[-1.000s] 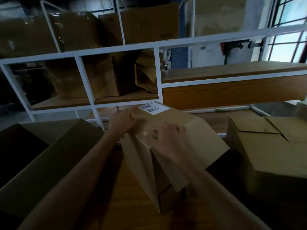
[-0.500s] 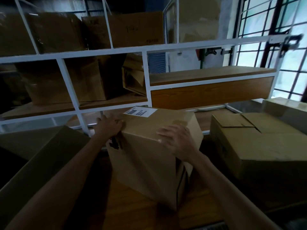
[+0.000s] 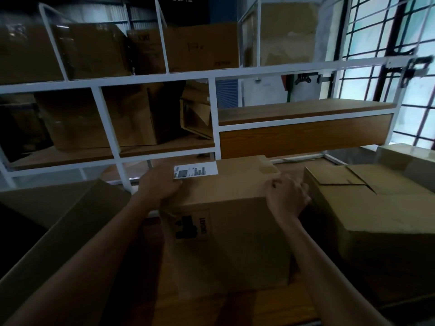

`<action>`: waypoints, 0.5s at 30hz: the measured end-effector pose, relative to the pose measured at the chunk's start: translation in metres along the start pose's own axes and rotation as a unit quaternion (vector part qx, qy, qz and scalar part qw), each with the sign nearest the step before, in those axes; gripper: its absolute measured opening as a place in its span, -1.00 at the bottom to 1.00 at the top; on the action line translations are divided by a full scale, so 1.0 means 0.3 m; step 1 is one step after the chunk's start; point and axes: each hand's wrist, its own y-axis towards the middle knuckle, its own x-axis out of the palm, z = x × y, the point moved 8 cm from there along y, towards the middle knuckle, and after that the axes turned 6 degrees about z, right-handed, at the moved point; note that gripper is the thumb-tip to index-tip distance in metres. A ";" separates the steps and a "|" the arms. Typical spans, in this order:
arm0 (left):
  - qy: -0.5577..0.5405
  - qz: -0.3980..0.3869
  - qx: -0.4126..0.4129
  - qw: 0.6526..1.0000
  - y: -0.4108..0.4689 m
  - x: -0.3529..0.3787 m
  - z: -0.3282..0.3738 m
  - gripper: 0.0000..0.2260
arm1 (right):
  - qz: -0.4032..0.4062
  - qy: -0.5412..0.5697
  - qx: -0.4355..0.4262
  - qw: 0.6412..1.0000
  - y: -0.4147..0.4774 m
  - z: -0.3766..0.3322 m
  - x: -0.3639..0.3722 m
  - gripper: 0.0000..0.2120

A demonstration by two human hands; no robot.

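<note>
Head | left hand (image 3: pixel 160 185), right hand (image 3: pixel 287 196): fingers curled gripping box (image 3: pixel 231 234) top edges | closed carton (image 3: pixel 381 208) just beside right

Both bare forearms reach in from the near corners and converge toward the middle. The left hand (image 3: pixel 160 185) grips the left top edge of the cardboard box (image 3: pixel 226 243), thumb lying on top and fingers wrapped down the side. The right hand (image 3: pixel 287 196) grips the right top edge, knuckles raised and fingers curled.
</note>
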 end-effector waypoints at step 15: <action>-0.208 -0.233 0.034 0.949 0.382 0.359 0.537 -0.30 | -0.037 0.102 -0.150 0.983 0.171 0.131 0.060 -0.84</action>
